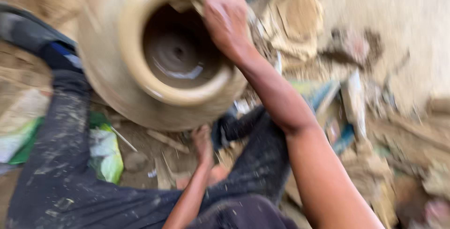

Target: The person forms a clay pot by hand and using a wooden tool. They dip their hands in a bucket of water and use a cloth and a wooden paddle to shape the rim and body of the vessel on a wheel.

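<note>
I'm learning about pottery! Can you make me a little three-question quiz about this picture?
1. True or false: the right hand rests on the pot at its rim.
2. Where is the left hand? A) inside the pot B) low down, under the pot's side
3. What colour is the bag on the ground?

Key: 1 true; 2 B; 3 green and white.

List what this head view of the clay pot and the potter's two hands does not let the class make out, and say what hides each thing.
- Clay pot: upper edge cut off by the frame; surface detail lost to motion blur.
- Right hand: fingertips run past the pot rim and the top edge, so its grip is unclear.
- Left hand: fingers tucked under the pot's base, hidden.
- Debris on the ground: too blurred to identify.
</note>
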